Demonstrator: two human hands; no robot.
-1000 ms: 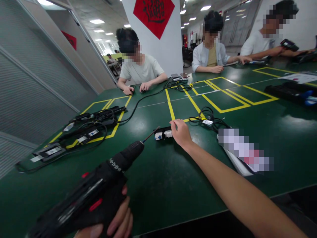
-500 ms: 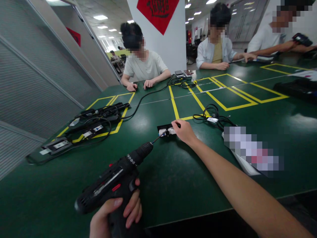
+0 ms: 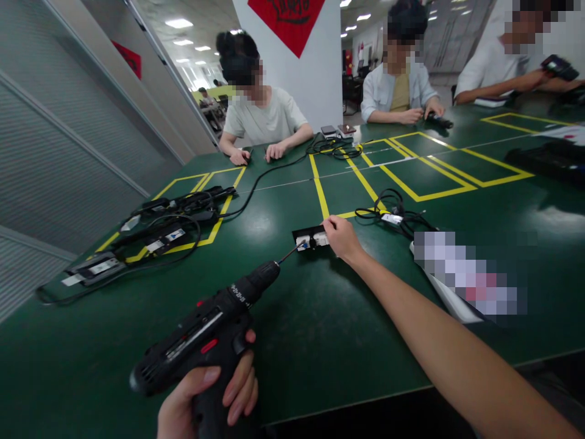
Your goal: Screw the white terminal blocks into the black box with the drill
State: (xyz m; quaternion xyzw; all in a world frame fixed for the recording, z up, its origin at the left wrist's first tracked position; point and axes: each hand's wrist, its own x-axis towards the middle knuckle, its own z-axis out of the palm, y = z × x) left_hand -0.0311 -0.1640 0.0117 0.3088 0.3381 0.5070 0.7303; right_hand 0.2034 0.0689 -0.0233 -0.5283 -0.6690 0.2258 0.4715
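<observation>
Black drill (image 3: 223,329): in left hand (image 3: 194,383), fingers wrapped tight.
White part (image 3: 304,243): pinched by right hand (image 3: 342,237), poking left past fingers.

White pillar (image 3: 315,91), bright ceiling lights (image 3: 179,23) behind — grey ribbed partition (image 3: 59,140) at left — broad green table (image 3: 329,347).

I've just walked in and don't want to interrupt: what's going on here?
Someone is at a green table with a drill in the left hand. The right hand holds the right end of a small black-and-white piece. The drill bit is at the piece's left end; whether its tip touches is hard to tell. Black cables lie on the table, to the right.
</observation>
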